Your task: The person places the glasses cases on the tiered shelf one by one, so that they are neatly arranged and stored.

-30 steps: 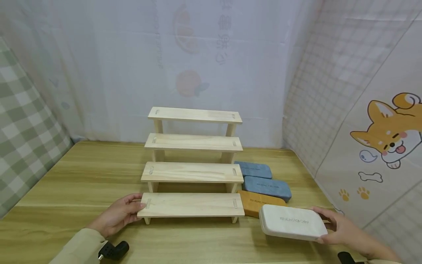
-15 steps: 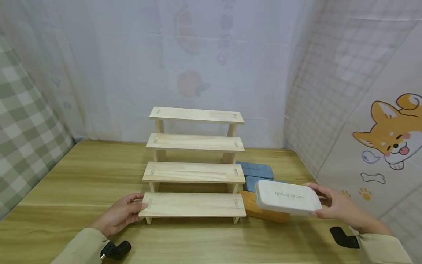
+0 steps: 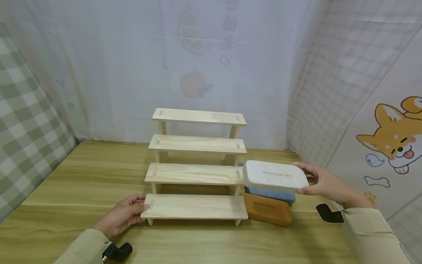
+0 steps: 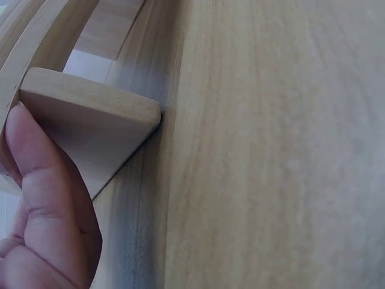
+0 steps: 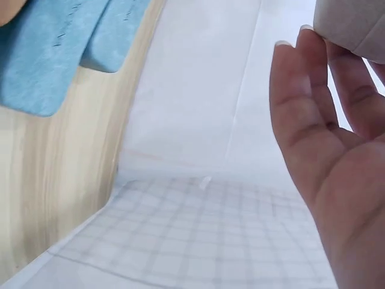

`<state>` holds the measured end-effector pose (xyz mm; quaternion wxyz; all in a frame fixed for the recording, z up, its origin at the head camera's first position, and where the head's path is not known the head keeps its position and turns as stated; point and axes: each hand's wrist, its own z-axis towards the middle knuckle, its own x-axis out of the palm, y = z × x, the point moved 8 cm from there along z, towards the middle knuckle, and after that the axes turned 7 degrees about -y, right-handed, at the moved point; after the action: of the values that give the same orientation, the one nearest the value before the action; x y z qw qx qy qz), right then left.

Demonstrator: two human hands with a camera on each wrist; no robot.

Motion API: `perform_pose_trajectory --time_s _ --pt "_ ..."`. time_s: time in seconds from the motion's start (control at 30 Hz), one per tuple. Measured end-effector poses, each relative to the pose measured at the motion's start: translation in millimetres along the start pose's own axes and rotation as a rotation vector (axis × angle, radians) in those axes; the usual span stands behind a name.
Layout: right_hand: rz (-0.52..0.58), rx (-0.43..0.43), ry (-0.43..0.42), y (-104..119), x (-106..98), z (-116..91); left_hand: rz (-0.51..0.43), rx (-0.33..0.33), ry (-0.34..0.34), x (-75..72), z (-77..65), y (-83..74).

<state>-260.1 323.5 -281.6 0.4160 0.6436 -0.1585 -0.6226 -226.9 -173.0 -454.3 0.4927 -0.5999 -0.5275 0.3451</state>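
Observation:
My right hand (image 3: 326, 186) holds a white glasses case (image 3: 276, 174) by its right end, with its left end overlapping the right end of the second-lowest step in the head view. Printed lettering runs across the lid. In the right wrist view only a corner of the case (image 5: 352, 24) shows, at the fingertips. At lower left, my left hand (image 3: 123, 215) grips the left end of the lowest step of a four-tier wooden display stand (image 3: 194, 206). Its thumb (image 4: 36, 150) lies against the wood beside a support leg (image 4: 90, 111) in the left wrist view.
An orange case (image 3: 268, 209) lies right of the stand. Behind it are blue cases (image 3: 275, 194), partly hidden by the white one; two blue cases (image 5: 45, 60) show in the right wrist view. Cloth walls (image 3: 313, 110) border the wooden table (image 3: 105, 161).
My right hand has lifted the white case and carried it up, back and left, from in front of the orange case to beside the second-lowest step. The left hand stays on the stand.

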Motion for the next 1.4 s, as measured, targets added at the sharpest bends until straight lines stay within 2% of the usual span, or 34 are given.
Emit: perform_pose_trajectory --time_s 0.3,0.73,0.9,1.2,1.4 --pt "-0.031 -0.022 -0.035 21.8 -2.7 28.2 -0.011 0.001 0.011 -2.7 0.4 -0.4" --pt "-0.042 0.019 -0.033 50.4 -3.3 77.1 -0.023 0.004 0.003 -4.7 3.0 -1.0" --pt "-0.051 0.026 -0.033 62.6 -1.1 94.3 -0.031 0.007 0.005 -4.4 3.1 -0.6" --pt "-0.048 -0.01 -0.024 82.2 5.9 121.5 -0.008 0.003 -0.006 -2.7 2.3 1.5" --pt "-0.064 0.023 -0.027 88.4 9.1 139.6 -0.011 -0.002 0.007 -0.9 0.6 2.7"
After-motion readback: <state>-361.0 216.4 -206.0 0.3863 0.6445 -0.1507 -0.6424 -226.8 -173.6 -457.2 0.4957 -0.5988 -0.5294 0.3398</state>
